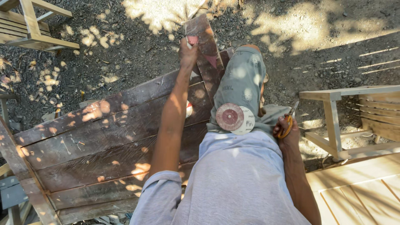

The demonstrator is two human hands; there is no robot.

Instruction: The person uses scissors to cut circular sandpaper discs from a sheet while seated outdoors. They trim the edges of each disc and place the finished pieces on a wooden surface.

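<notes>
1. A pale wooden frame (pixel 31 27) stood at the far left on the gravel ground (pixel 137 50).
2. A dark plank panel (pixel 104 141) lay slanted below it, sun-dappled.
3. The left hand (pixel 188 51) reached forward – grip clenched on the top of a narrow dark board (pixel 208 54), which stood tilted against the panel's upper edge, beside the person's knee.
4. Two sanding discs (pixel 234 118) – a reddish one overlapping a white one – rested on the person's thigh, just right of the left forearm.
5. The right hand (pixel 287 131) sat near the hip, grip closed around orange-handled scissors (pixel 288 121), blades pointing up.
6. A light wooden chair frame (pixel 337 121) stood at the right, with pale slats (pixel 358 183) below it.
</notes>
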